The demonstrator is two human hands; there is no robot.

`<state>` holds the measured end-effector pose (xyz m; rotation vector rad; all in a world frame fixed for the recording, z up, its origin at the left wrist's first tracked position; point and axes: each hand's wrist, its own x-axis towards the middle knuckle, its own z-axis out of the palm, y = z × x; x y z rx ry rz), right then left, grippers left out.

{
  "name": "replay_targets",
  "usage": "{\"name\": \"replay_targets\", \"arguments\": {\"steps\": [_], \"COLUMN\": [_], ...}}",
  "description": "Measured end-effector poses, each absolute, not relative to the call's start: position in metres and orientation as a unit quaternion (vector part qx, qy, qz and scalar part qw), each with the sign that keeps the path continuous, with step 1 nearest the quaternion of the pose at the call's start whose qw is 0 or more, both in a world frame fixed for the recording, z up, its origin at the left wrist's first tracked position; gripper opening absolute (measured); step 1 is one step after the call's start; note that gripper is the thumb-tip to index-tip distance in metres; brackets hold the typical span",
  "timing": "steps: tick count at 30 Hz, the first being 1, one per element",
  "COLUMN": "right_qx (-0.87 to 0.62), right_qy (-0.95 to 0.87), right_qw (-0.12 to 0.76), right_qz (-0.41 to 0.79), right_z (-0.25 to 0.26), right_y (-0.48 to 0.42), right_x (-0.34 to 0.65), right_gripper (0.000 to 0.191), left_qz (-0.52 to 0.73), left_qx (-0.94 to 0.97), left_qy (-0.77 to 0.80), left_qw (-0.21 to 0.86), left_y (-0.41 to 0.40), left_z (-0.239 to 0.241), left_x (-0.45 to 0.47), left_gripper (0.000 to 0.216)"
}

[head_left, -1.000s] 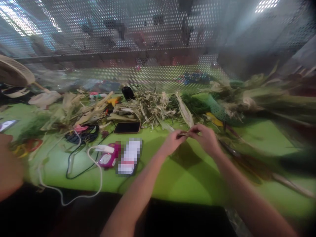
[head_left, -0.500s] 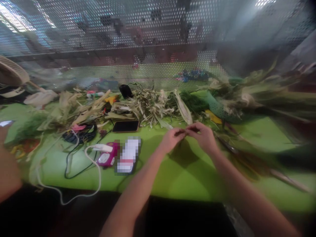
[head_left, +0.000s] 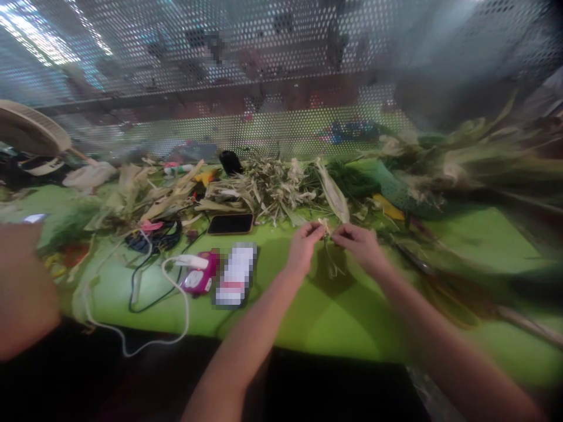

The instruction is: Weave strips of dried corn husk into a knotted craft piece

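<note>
My left hand (head_left: 304, 247) and my right hand (head_left: 359, 245) are held close together over the green table (head_left: 334, 316). Both pinch a small bundle of thin dried plant strips (head_left: 329, 241) between their fingertips. Loose ends of the strips hang down below the fingers toward the table. Just beyond the hands lies a long pale husk leaf (head_left: 333, 197) at the edge of a heap of dried leaves (head_left: 264, 190).
A black phone (head_left: 230, 224) lies left of my hands, with a pink device (head_left: 199, 279), a white cable (head_left: 176, 316) and black cords (head_left: 153, 237) further left. Another person's arm (head_left: 21, 287) is at the far left. More husks (head_left: 461, 170) pile at the right. A perforated metal screen (head_left: 272, 76) stands behind.
The hands have shifted a little and the strips now hang loose below the fingers. The view has swung slightly.
</note>
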<state>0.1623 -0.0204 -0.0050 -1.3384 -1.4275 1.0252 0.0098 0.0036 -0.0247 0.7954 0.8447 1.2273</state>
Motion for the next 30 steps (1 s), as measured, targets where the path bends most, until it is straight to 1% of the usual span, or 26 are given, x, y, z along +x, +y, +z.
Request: {"name": "replay_targets", "arguments": {"steps": [2,5,10,12,17,20,23,26,30], "right_qx": [-0.534,-0.526,-0.514,-0.518,-0.531,-0.534,-0.540,-0.540,-0.536], "right_qy": [-0.530,-0.463,-0.465,-0.475,-0.499,-0.503,-0.504,-0.516,-0.536], "right_qw": [0.474,0.518,0.497,0.495,0.521,0.520,0.517,0.517,0.513], "right_qz": [0.458,0.491,0.522,0.511,0.444,0.437,0.432,0.418,0.403], "right_z": [-0.004,-0.002,-0.006,-0.008,-0.008,-0.006,-0.006,-0.007,-0.009], "right_y": [-0.021,-0.022,-0.023,-0.023,-0.023,-0.024,-0.024,-0.023,-0.025], "right_x": [0.160,0.157,0.154,0.153,0.152,0.154,0.155,0.155,0.152], "right_gripper": [0.031,0.034,0.038,0.038,0.032,0.028,0.028,0.030,0.032], "left_qz": [0.535,0.534,0.523,0.507,0.487,0.488,0.478,0.475,0.472], "left_qx": [0.341,0.367,0.410,0.451,0.560,0.563,0.579,0.604,0.630], "left_qy": [0.365,0.354,0.351,0.361,0.377,0.349,0.328,0.347,0.374], "left_qw": [0.681,0.675,0.660,0.640,0.555,0.568,0.573,0.538,0.490], "left_y": [0.003,0.004,0.003,0.002,0.001,0.001,0.000,-0.002,-0.003], "left_z": [-0.022,-0.019,-0.020,-0.019,-0.010,-0.006,-0.004,0.000,0.004], "left_x": [0.010,0.010,0.009,0.007,0.001,-0.001,-0.001,-0.001,-0.002], "left_gripper": [0.024,0.024,0.023,0.024,0.026,0.023,0.021,0.024,0.021]}}
